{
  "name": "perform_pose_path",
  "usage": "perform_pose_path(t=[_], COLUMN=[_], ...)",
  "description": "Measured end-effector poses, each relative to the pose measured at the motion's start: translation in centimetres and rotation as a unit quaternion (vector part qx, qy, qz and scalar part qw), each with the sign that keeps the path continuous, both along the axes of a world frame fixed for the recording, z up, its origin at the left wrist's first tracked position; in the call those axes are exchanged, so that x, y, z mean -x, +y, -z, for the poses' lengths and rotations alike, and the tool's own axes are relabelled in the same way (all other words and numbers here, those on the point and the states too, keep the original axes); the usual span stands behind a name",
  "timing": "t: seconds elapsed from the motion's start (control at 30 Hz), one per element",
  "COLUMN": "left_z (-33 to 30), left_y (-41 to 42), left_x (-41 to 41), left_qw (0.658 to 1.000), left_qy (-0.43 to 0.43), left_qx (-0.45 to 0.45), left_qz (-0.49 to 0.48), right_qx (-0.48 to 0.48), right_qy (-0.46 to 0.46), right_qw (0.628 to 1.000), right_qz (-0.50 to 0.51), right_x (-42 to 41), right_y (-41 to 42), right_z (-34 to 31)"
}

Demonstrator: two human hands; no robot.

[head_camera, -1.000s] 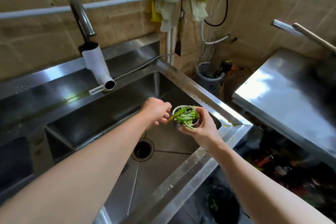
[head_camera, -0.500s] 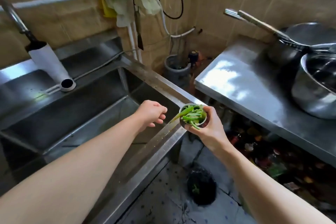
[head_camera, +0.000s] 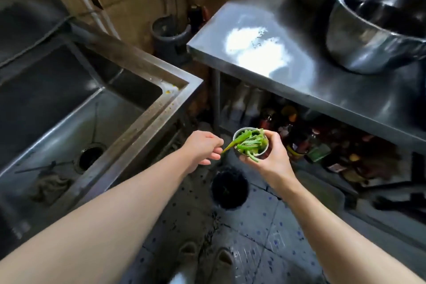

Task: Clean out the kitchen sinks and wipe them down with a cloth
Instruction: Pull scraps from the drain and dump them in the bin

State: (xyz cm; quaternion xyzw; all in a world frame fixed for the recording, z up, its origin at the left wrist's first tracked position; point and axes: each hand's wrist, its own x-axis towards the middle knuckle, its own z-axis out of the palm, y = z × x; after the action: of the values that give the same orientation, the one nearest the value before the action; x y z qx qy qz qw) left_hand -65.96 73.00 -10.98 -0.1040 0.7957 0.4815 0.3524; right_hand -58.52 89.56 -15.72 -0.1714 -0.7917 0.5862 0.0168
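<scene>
The right hand [head_camera: 270, 157] curls its fingers [head_camera: 274, 139] and thumb round a small metal strainer cup [head_camera: 251, 143], gripping it from the right and below; the cup is packed with green vegetable scraps [head_camera: 250, 145], and one long green piece pokes out over its left rim. The left hand [head_camera: 202, 146] sits just left of the cup with its fingers loosely curled together, fingertips near the tip of that long piece; whether they pinch it I cannot tell. Both hands are held out over the floor, right of the sink [head_camera: 147, 113], above a dark round bin [head_camera: 229, 188] standing on the speckled floor tiles [head_camera: 265, 226]. In the sink basin to the left, the drain hole [head_camera: 90, 157] lies open, with a crumpled cloth [head_camera: 49, 188] near it. Far right, a steel table [head_camera: 288, 71] carries a large metal bowl [head_camera: 380, 25], with bottles crowded on the shelf beneath
</scene>
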Motion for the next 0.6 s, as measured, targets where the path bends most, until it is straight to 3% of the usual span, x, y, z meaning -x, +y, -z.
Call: perform_pose_path(t=[0.6], left_z=[29.7], left_y=[2.2], left_x=[-1.6], left_qw=[0.982], left_qy=[-0.107], left_qx=[0.101], left_qz=[0.119], right_qx=[0.075], right_qy=[-0.132], right_qw=[0.977], right_qz=[0.15], right_x=[-5.0], right_y=[0.1], right_z=[27.3])
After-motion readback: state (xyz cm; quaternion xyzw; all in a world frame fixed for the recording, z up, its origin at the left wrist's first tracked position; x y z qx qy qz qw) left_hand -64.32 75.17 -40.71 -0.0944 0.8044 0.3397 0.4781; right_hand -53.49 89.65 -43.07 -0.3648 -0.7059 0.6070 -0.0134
